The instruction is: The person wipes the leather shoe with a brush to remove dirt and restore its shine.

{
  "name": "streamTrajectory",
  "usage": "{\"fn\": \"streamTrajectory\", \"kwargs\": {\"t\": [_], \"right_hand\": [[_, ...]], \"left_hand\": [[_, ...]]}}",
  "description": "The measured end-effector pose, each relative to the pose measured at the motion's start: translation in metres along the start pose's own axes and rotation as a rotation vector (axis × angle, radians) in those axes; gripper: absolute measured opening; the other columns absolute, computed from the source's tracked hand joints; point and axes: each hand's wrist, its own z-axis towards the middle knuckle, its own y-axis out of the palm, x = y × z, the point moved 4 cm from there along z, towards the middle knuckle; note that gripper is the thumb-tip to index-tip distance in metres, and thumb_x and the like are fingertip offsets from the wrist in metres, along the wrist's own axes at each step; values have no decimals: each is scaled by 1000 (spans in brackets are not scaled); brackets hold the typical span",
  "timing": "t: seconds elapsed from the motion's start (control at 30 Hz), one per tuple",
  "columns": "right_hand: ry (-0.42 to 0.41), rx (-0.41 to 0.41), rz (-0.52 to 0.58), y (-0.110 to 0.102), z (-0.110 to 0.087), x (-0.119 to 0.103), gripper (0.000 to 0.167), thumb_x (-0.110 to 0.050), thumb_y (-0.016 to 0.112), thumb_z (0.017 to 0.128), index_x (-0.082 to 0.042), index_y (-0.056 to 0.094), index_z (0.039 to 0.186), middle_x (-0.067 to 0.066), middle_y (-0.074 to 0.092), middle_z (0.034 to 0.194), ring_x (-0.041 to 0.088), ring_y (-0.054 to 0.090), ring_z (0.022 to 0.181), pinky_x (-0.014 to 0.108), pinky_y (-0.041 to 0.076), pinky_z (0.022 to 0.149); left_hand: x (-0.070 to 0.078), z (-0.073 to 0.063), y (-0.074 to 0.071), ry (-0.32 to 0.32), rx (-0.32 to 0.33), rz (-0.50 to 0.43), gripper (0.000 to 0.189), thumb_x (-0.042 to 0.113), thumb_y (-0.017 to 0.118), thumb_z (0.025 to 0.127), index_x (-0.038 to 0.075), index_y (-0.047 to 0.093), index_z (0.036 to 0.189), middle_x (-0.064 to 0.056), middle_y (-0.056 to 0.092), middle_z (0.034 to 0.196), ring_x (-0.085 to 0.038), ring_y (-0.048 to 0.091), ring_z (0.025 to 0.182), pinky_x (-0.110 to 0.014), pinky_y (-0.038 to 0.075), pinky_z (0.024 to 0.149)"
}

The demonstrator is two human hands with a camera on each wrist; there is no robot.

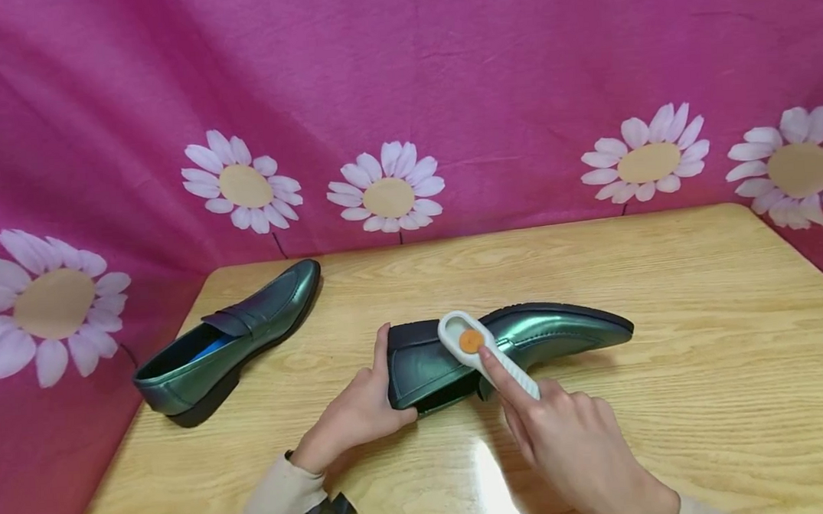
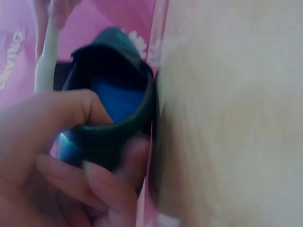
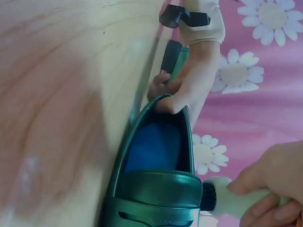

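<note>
A dark green metallic loafer (image 1: 559,331) lies on its side mid-table, its opening toward me and its toe to the right. My left hand (image 1: 363,409) grips it at the heel, the thumb hooked inside the collar over the blue insole (image 2: 118,99). In my right hand (image 1: 578,441) is a white shoe brush (image 1: 459,324) with an orange button, the index finger resting by the button. Dark bristles (image 3: 208,196) meet the side of the loafer near its strap in the right wrist view.
The matching green loafer (image 1: 249,333) stands upright at the left of the wooden table (image 1: 718,335). Behind and at the left hangs a magenta cloth (image 1: 486,70) with white daisies. A black strap end (image 1: 341,511) sticks out from my left sleeve.
</note>
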Motion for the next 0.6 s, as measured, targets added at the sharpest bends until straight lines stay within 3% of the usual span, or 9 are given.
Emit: {"fn": "streamTrajectory", "kwargs": {"t": [0.07,0.1,0.2,0.33,0.4,0.47,0.6], "right_hand": [[16,34,-10,-2,-1,2,47,-34,22,103,-23,48,139,2,37,52,14,31,34,26,25,33],[17,51,-16,-2,-2,1,52,-36,14,103,-23,49,139,2,36,52,14,30,34,25,24,33],[25,11,-27,-3,-4,-1,57,-38,7,102,-22,46,141,2,36,54,12,29,35,25,24,34],[59,-44,-27,-7,-7,2,60,-43,5,100,-24,44,142,1,35,55,14,30,36,28,27,36],[68,-22,-34,-9,-9,4,59,-44,6,101,-24,44,142,1,34,54,14,30,36,29,27,35],[64,28,-40,-10,-10,4,58,-43,7,102,-24,46,141,2,33,53,16,29,34,30,27,34],[43,11,-19,-2,-11,-6,57,-42,8,102,-24,44,142,3,36,55,14,29,34,28,27,33]], "left_hand": [[0,2,-2,-4,10,-3,119,26,80,73,14,-7,153,-24,59,96,-23,59,77,-37,47,64],[0,3,-2,-5,16,-10,119,26,80,72,14,-6,153,-25,59,98,-24,59,78,-37,47,63],[0,4,0,0,24,-71,118,24,80,71,11,-4,152,-26,58,102,-24,58,83,-38,48,68],[-5,7,3,10,-22,-264,118,11,79,70,11,-6,152,-25,56,105,-23,61,67,-38,51,61],[-7,7,3,-4,-53,-352,119,6,78,70,13,-8,152,-25,55,101,-20,59,55,-36,50,52],[-8,8,3,-12,-66,-393,119,4,77,70,15,-9,152,-24,54,97,-18,55,47,-33,48,46],[-7,7,3,-9,-63,-430,118,4,75,70,15,-9,152,-21,56,90,-17,53,44,-31,46,43]]}}
